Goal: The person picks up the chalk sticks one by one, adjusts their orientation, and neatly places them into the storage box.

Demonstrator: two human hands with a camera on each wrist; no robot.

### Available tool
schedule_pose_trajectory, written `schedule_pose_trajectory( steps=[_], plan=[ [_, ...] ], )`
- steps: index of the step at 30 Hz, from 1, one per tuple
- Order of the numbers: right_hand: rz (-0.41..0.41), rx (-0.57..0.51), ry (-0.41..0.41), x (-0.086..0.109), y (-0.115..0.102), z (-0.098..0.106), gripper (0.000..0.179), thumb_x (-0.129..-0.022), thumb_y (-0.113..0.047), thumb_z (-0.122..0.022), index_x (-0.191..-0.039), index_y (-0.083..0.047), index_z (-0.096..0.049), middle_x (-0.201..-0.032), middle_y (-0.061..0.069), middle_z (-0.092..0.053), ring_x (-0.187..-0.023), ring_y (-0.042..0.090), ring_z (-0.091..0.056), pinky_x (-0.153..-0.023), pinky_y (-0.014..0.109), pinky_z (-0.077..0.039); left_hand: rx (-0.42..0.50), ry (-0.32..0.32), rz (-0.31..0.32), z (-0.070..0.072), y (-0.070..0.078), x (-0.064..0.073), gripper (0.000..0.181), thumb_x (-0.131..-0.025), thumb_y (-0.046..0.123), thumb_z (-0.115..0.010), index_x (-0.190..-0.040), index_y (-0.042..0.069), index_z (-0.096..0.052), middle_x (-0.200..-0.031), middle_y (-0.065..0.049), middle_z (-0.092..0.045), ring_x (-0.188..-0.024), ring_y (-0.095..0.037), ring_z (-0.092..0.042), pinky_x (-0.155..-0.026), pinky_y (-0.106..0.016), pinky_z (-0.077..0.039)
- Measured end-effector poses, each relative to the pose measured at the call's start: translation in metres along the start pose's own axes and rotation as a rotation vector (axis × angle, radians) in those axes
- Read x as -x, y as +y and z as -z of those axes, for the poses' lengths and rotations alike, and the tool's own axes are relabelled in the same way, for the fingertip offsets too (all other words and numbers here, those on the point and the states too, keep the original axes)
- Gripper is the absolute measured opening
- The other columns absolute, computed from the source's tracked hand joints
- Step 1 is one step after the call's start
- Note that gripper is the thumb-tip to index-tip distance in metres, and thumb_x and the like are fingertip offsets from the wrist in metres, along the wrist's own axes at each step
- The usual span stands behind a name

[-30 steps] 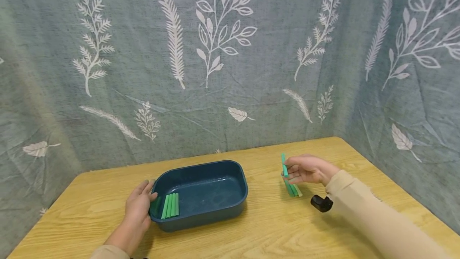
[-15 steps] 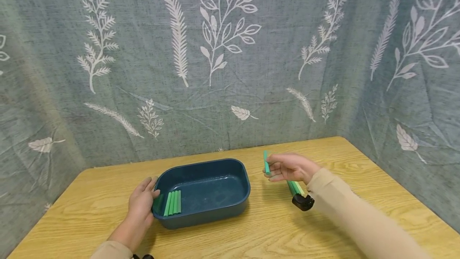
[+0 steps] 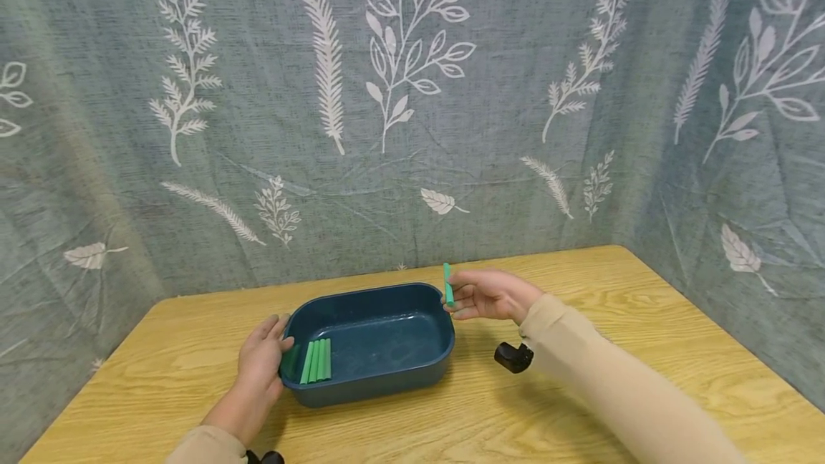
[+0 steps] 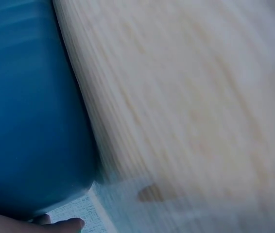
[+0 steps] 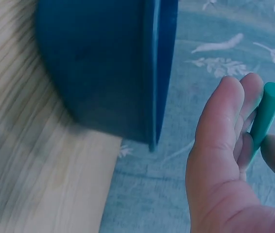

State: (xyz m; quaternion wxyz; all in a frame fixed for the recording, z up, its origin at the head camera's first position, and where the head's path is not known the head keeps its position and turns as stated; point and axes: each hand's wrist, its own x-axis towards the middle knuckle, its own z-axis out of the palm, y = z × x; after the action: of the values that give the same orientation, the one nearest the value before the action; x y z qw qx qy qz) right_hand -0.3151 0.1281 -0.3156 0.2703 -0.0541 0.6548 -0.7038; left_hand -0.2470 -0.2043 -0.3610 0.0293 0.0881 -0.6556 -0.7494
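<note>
A dark blue rectangular tub [image 3: 370, 384] with rounded corners stands on the table. Inside, against its left end, several green round sticks [image 3: 316, 362] lie side by side. My left hand [image 3: 258, 356] holds the tub's left end, thumb over the rim and the other fingers along the outside. Just at the right rim, my right hand [image 3: 486, 293] pinches one green stick [image 3: 449, 285] between thumb and fingertips, the stick nearly upright. The right wrist view shows this green stick [image 5: 267, 111] beyond the fingers, with the tub's outer wall [image 5: 98, 68] to the left.
The wooden table [image 3: 412, 428] has a patterned grey-green cloth [image 3: 361, 220] hanging behind it and at both sides. A black wrist device [image 3: 513, 356] sits under the right sleeve. The sticks seen earlier on the right are hidden behind the right arm.
My right hand has carried the green stick leftward from the pile on the table to the tub's right rim. My left hand keeps its place on the tub. The head view has shifted slightly.
</note>
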Motion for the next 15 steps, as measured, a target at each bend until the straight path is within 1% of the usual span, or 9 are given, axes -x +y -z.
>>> schedule_pose_trajectory(
  steps=[2,5,8,11,13,15],
  plan=[
    [-0.001,-0.008,0.004,-0.003,-0.002,-0.005,0.016,-0.101,-0.014,-0.043,-0.105,-0.001,-0.051,-0.101,0.014,-0.059,-0.086,0.019,-0.062,-0.079,0.031,-0.055,0.007,-0.003,-0.002,0.0,0.0,0.0,0.064,-0.1,-0.01,-0.026,-0.152,-0.001,0.011,-0.159,-0.02,0.005,-0.145,-0.034,0.011,-0.117,-0.047,-0.006],
    [-0.005,-0.02,0.016,-0.007,-0.005,-0.012,0.016,-0.102,-0.014,-0.043,-0.108,-0.001,-0.051,-0.105,0.017,-0.058,-0.088,0.021,-0.062,-0.08,0.032,-0.055,0.012,0.003,0.004,0.0,0.0,0.0,0.064,-0.1,-0.01,-0.025,-0.152,0.0,0.011,-0.16,-0.018,0.004,-0.145,-0.033,0.009,-0.117,-0.046,-0.009],
    [-0.004,-0.027,0.031,-0.011,-0.008,-0.019,0.018,-0.102,-0.015,-0.044,-0.111,0.0,-0.051,-0.11,0.02,-0.058,-0.093,0.024,-0.062,-0.084,0.034,-0.055,0.014,0.006,0.003,0.001,0.0,0.001,0.064,-0.1,-0.009,-0.026,-0.153,0.001,0.01,-0.16,-0.018,0.004,-0.145,-0.033,0.009,-0.117,-0.046,-0.01],
    [-0.007,-0.026,0.038,-0.014,-0.01,-0.025,0.02,-0.102,-0.016,-0.045,-0.112,0.0,-0.051,-0.123,0.027,-0.055,-0.107,0.031,-0.06,-0.091,0.039,-0.052,0.01,0.006,0.001,0.002,-0.001,0.0,0.064,-0.1,-0.009,-0.027,-0.153,0.001,0.009,-0.16,-0.018,0.004,-0.145,-0.034,0.009,-0.117,-0.047,-0.011],
    [-0.015,-0.031,0.043,-0.016,-0.011,-0.028,0.022,-0.103,-0.017,-0.045,-0.115,0.001,-0.05,-0.131,0.031,-0.05,-0.117,0.037,-0.055,-0.096,0.042,-0.049,0.009,0.004,-0.002,0.003,-0.002,0.0,0.065,-0.1,-0.009,-0.028,-0.153,0.0,0.009,-0.159,-0.019,0.004,-0.145,-0.034,0.009,-0.117,-0.047,-0.011],
    [-0.025,-0.034,0.043,-0.018,-0.012,-0.03,0.024,-0.103,-0.016,-0.044,-0.117,0.002,-0.049,-0.136,0.033,-0.046,-0.124,0.039,-0.051,-0.099,0.044,-0.047,0.013,0.002,-0.001,0.002,-0.002,-0.001,0.065,-0.1,-0.009,-0.028,-0.153,0.0,0.009,-0.159,-0.019,0.003,-0.145,-0.034,0.009,-0.117,-0.046,-0.012]
  ],
)
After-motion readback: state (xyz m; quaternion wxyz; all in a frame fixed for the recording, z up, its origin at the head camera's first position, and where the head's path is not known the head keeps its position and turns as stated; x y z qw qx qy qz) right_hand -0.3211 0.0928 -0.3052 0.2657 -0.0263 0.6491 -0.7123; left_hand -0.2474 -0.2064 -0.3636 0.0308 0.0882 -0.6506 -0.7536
